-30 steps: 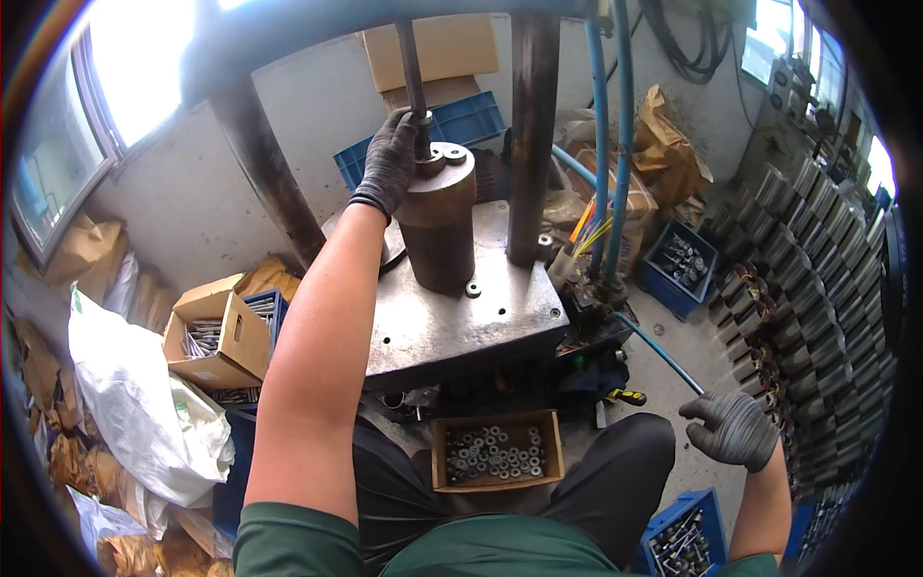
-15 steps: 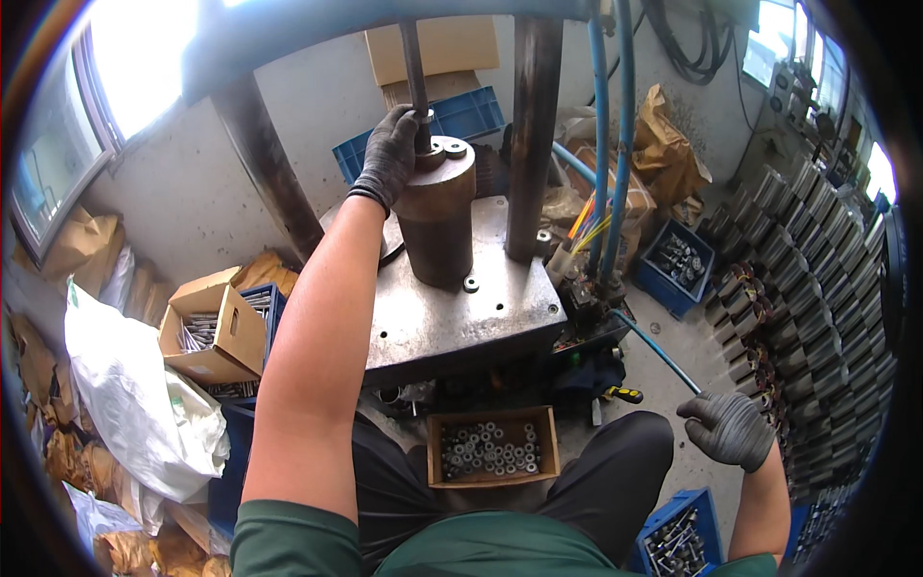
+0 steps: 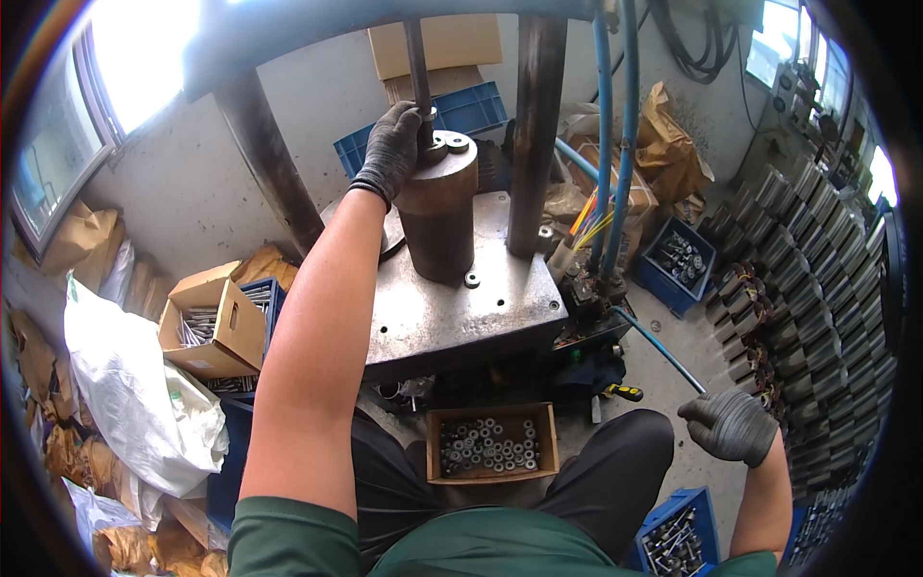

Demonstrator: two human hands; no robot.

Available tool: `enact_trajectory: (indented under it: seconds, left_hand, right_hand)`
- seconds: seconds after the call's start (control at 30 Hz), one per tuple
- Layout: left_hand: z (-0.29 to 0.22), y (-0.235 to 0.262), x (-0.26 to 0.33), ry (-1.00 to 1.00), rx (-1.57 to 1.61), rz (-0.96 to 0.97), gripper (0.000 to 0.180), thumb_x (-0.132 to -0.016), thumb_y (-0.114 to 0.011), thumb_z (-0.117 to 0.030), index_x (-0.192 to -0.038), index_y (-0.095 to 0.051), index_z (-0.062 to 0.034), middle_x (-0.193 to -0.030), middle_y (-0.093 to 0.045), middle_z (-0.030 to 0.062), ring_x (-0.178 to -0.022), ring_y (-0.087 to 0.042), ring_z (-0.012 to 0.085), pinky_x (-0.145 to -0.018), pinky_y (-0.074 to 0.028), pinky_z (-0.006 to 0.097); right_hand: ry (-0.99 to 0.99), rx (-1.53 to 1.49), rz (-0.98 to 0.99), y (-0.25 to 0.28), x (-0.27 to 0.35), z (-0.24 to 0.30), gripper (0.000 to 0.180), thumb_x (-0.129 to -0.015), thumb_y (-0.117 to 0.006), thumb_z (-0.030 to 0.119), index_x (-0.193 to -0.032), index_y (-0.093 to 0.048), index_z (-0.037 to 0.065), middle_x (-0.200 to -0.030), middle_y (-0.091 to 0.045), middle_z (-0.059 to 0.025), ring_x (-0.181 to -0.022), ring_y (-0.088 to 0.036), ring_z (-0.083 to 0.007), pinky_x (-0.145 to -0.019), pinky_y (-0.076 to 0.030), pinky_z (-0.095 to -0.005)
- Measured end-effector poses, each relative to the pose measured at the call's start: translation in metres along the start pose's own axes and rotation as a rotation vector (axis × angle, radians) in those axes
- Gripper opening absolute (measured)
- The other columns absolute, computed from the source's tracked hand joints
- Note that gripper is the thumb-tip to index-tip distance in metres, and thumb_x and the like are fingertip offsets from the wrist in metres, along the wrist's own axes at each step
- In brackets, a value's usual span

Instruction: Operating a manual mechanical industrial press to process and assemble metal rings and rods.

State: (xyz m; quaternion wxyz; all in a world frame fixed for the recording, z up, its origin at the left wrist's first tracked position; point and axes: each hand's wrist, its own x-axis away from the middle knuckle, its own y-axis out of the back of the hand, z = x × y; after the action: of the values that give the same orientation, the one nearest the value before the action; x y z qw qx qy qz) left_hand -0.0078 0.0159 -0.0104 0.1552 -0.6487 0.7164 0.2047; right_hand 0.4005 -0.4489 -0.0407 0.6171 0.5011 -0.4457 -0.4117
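My left hand, in a grey glove, reaches up to the press. Its fingers close around an upright metal shaft on top of a thick steel cylinder; the palm hides part of the grip. A dark press rod comes down onto the shaft from above. Beside the shaft, a small ring lies on the cylinder's top. At the lower right, my gloved right hand is closed around the end of a long blue lever.
The cylinder stands on a steel plate with another ring on it. Between my knees sits a box of small metal rings. Blue bins of parts, a cardboard box of rods and stacked metal cylinders surround me.
The whole view has shifted very slightly. Both hands keep their places, the left at the shaft and the right on the lever.
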Motion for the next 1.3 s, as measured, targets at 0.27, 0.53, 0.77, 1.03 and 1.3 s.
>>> enact_trajectory:
  seconds: [0.27,0.53,0.77,1.03,1.3]
  left_hand:
    - [-0.007,-0.002,0.007,-0.024,0.023,-0.005,0.028,-0.098,-0.05,-0.02,-0.111,-0.069,-0.0048,-0.088,-0.066,0.0063,-0.077,-0.061,0.016,-0.079,-0.052,0.031]
    - [-0.009,0.001,0.007,0.032,-0.001,0.045,0.027,-0.099,-0.049,-0.017,-0.116,-0.066,-0.0052,-0.095,-0.065,0.0036,-0.088,-0.061,0.0131,-0.085,-0.051,0.027]
    - [-0.019,-0.006,0.017,-0.028,0.033,0.026,0.038,-0.1,-0.046,-0.019,-0.132,-0.059,-0.0051,-0.112,-0.064,0.008,-0.105,-0.061,0.018,-0.094,-0.053,0.033]
    - [-0.013,0.005,0.025,-0.134,0.426,-0.434,0.027,-0.092,-0.051,-0.005,-0.115,-0.065,0.0022,-0.081,-0.069,0.0077,-0.072,-0.064,0.0164,-0.072,-0.053,0.029]
    - [0.003,-0.044,0.142,-0.489,-0.057,0.006,0.018,-0.094,-0.061,-0.002,-0.11,-0.067,-0.005,-0.095,-0.069,0.006,-0.085,-0.067,0.0147,-0.076,-0.054,0.029]
  right_hand:
    - [-0.067,-0.036,-0.003,0.004,-0.005,0.003,0.026,-0.088,-0.06,0.024,-0.104,-0.073,0.008,-0.089,-0.073,-0.0149,-0.082,-0.071,-0.036,-0.072,-0.056,-0.047]
    - [-0.097,-0.085,-0.535,0.033,-0.032,0.013,0.016,-0.085,-0.067,0.004,-0.1,-0.069,0.003,-0.082,-0.066,-0.0176,-0.079,-0.067,-0.0383,-0.071,-0.053,-0.0436]
    - [0.007,0.19,-0.993,0.118,-0.139,-0.032,0.026,-0.097,-0.066,0.028,-0.1,-0.068,0.002,-0.09,-0.069,-0.0189,-0.083,-0.069,-0.0368,-0.075,-0.054,-0.044]
    - [-0.206,-0.033,-0.958,0.146,-0.196,-0.031,0.035,-0.098,-0.064,0.036,-0.102,-0.071,0.002,-0.093,-0.071,-0.0227,-0.088,-0.07,-0.0383,-0.081,-0.056,-0.0452]
    - [-0.234,0.044,-0.945,0.144,-0.193,-0.048,0.02,-0.093,-0.065,0.021,-0.103,-0.072,0.004,-0.093,-0.072,-0.0234,-0.087,-0.072,-0.0386,-0.082,-0.056,-0.0466]
